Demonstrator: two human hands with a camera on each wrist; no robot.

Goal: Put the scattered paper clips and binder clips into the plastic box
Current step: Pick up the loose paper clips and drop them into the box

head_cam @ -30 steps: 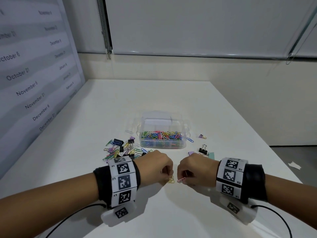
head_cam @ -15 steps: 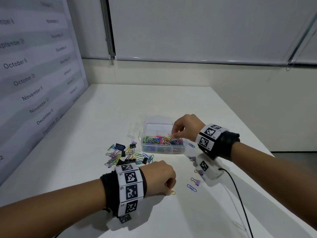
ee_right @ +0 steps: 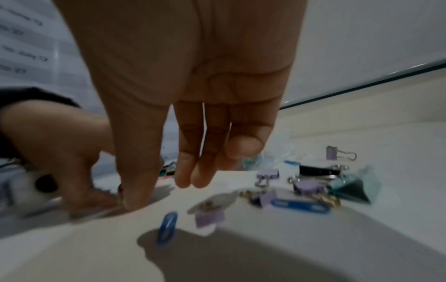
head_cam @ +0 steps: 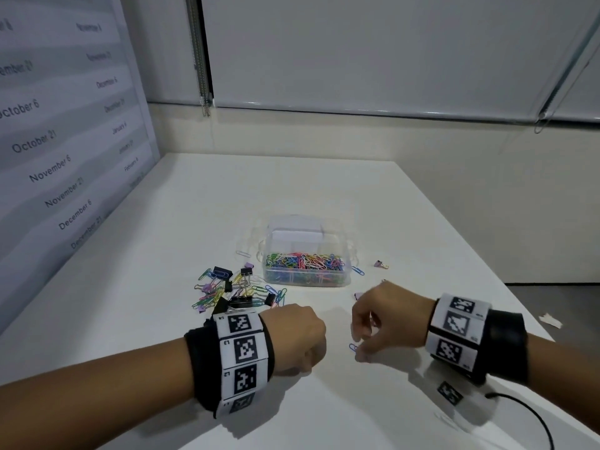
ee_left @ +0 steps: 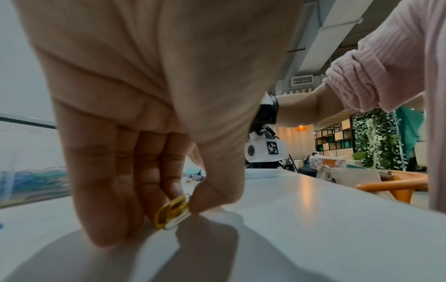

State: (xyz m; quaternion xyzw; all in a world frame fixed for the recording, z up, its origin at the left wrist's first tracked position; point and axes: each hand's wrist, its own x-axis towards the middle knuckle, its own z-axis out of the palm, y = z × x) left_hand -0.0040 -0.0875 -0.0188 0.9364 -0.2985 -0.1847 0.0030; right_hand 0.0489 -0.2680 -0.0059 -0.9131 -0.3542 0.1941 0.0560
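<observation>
The clear plastic box (head_cam: 345, 251) stands mid-table, partly filled with coloured paper clips. A pile of paper clips and black binder clips (head_cam: 233, 290) lies to its left. My left hand (head_cam: 308, 355) rests curled on the table and pinches a yellow paper clip (ee_left: 172, 211) between thumb and fingers (ee_left: 185, 206). My right hand (head_cam: 358, 345) hovers beside it, fingers pointing down around a blue paper clip (head_cam: 353, 347) that lies on the table. In the right wrist view that blue clip (ee_right: 167, 227) lies apart from the fingertips (ee_right: 185, 181), which hold nothing.
Purple, black and teal binder clips (ee_right: 306, 187) and another blue paper clip (ee_right: 299, 205) lie just beyond my right hand. A purple binder clip (head_cam: 380, 264) and a blue paper clip (head_cam: 358, 270) lie right of the box. The table's right edge (head_cam: 506, 280) is close.
My right hand carried a pink clip to the box, then came back to the near side and now hovers over a blue clip. The left hand stayed put, pinching the yellow clip.
</observation>
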